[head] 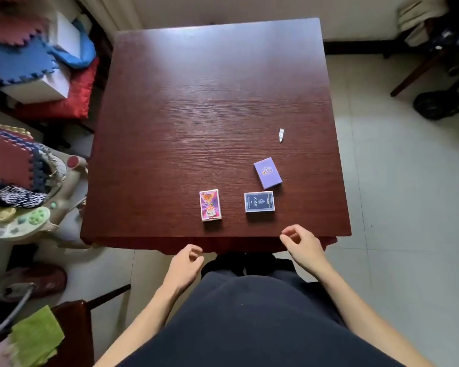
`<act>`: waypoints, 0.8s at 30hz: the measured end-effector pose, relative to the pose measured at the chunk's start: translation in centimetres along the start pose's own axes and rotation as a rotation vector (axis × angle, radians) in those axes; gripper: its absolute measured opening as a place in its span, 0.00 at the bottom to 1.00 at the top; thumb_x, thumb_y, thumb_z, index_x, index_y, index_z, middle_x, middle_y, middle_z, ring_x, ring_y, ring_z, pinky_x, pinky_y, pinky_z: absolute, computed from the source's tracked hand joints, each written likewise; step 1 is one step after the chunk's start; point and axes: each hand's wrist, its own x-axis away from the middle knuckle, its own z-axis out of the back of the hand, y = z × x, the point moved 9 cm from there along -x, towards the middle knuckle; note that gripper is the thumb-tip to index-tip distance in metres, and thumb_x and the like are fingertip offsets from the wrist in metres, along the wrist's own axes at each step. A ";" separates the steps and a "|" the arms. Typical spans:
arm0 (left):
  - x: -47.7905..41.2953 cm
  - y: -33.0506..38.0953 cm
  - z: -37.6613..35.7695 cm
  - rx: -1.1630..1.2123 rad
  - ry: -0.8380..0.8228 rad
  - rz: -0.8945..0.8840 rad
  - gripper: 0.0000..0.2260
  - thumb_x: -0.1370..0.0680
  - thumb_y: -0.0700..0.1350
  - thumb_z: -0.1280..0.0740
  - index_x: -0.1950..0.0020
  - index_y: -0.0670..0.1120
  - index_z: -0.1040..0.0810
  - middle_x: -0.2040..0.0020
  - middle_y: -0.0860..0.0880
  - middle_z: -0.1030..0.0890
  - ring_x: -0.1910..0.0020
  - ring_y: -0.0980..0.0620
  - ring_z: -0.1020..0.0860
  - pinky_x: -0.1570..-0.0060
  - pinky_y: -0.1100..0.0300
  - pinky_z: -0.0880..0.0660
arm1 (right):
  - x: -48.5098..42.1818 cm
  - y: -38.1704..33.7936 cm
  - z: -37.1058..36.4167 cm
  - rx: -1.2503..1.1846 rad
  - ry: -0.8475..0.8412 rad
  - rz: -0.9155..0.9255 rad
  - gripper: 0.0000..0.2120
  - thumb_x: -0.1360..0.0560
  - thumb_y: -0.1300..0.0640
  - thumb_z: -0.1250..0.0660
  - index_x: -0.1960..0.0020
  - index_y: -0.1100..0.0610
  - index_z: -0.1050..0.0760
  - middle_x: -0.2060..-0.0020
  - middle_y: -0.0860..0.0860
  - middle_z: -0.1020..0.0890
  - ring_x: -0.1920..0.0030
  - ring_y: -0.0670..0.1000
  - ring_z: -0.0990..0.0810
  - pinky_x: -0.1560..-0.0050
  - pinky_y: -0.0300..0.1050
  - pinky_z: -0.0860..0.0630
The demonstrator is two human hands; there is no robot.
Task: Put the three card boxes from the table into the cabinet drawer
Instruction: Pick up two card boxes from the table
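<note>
Three card boxes lie flat near the front edge of a dark red wooden table (196, 107). A pink and purple box (210, 205) is at the front middle. To its right lies a dark blue box (259, 202). A light purple box (267, 172) sits just behind the blue one, turned at an angle. My left hand (187, 263) hangs below the table's front edge, fingers loosely curled, holding nothing. My right hand (300, 243) hovers at the front edge, just in front of the blue box, fingers curled and empty. No cabinet drawer is in view.
A small white scrap (281, 135) lies on the table behind the boxes. Foam mats, red cushions and a baby walker (37, 207) crowd the left side. A wooden chair with a green cloth (36, 337) stands at lower left. Tiled floor lies to the right.
</note>
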 end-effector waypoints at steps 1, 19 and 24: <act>-1.1 2.2 1.2 -0.034 0.084 -0.095 0.10 0.25 0.46 0.33 0.45 0.52 0.23 0.50 0.50 0.22 0.56 0.53 0.21 0.53 0.60 0.25 | -0.7 -1.9 0.2 0.040 0.036 0.046 0.07 0.27 0.43 0.31 0.52 0.44 0.23 0.58 0.44 0.18 0.53 0.49 0.19 0.52 0.47 0.23; -9.8 11.9 1.8 -0.815 0.001 -0.409 0.40 0.28 0.49 0.27 0.22 0.58 0.46 0.22 0.44 0.43 0.28 0.40 0.39 0.35 0.44 0.29 | -7.8 -10.2 -5.0 0.447 0.208 -0.104 0.39 0.34 0.35 0.26 0.32 0.49 0.39 0.34 0.57 0.33 0.34 0.61 0.30 0.38 0.61 0.29; -9.9 12.0 2.2 -0.786 0.046 -0.428 0.38 0.29 0.53 0.27 0.23 0.57 0.42 0.26 0.44 0.37 0.33 0.41 0.33 0.36 0.47 0.27 | -8.2 -10.1 -5.6 0.435 0.197 -0.118 0.35 0.33 0.40 0.27 0.32 0.49 0.38 0.34 0.58 0.34 0.35 0.62 0.31 0.39 0.62 0.28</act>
